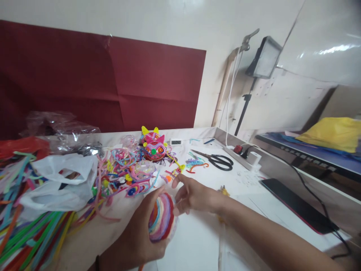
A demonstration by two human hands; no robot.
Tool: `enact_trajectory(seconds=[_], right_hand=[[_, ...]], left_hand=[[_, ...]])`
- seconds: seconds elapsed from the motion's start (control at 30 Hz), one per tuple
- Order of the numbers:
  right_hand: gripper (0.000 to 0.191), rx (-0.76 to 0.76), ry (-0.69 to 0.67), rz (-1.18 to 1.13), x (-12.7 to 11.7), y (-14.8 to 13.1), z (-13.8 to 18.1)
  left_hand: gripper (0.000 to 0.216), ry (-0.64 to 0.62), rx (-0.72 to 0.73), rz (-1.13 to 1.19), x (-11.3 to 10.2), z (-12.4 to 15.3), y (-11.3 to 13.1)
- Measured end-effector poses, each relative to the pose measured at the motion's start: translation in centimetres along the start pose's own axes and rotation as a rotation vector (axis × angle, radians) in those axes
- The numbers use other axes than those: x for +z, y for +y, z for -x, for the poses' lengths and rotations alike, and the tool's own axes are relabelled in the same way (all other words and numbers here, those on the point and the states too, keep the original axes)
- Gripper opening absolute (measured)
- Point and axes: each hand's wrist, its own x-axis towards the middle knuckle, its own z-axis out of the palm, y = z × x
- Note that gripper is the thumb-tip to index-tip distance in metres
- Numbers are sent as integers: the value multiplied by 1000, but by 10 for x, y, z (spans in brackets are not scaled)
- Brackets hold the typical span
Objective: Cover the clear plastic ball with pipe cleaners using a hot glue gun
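Observation:
My left hand (141, 233) is wrapped round a rounded craft piece (162, 222) covered in bands of coloured pipe cleaner: red, purple, pink, cream, blue and orange. Its striped face is partly hidden by my thumb and palm. At the upper right edge of the piece is my right hand (188, 194), fingers curved and apart with nothing visible between them; whether they touch the rim I cannot tell. White paper (191, 244) lies beneath both hands. Just beyond are an orange disc (168, 178) and a heap of coloured pipe cleaner pieces (124, 158).
Finished-looking animal-face ornaments (154, 148) stand at the back, beside a small digital clock (176, 142). Black-handled scissors (221, 162) lie right of them. A white plastic bag (62, 180) and bundled pipe cleaners (42, 237) fill the left. A black phone-like slab (299, 205), cables and a power strip (239, 156) line the right edge.

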Motion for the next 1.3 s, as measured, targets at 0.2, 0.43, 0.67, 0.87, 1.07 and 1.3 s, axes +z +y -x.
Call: enact_trajectory(seconds=[0.2, 0.43, 0.67, 0.87, 1.07, 1.3], right_hand=[[73, 8, 26, -259, 12, 14, 2], [73, -7, 137, -413, 27, 18, 7], [71, -47, 234, -524, 33, 20, -1], [67, -129, 287, -597, 25, 23, -2], [65, -214, 375, -664, 6, 22, -1], [64, -275, 437, -698, -19, 21, 8]], left_hand=[[99, -47, 66, -30, -2, 4, -5], [96, -71, 166, -45, -11, 0, -1], [94, -1, 151, -12, -16, -5, -6], [89, 119, 79, 115, -11, -12, -14], [70, 339, -28, 336, -4, -17, -36], [30, 494, -263, 380, 4, -18, -43]])
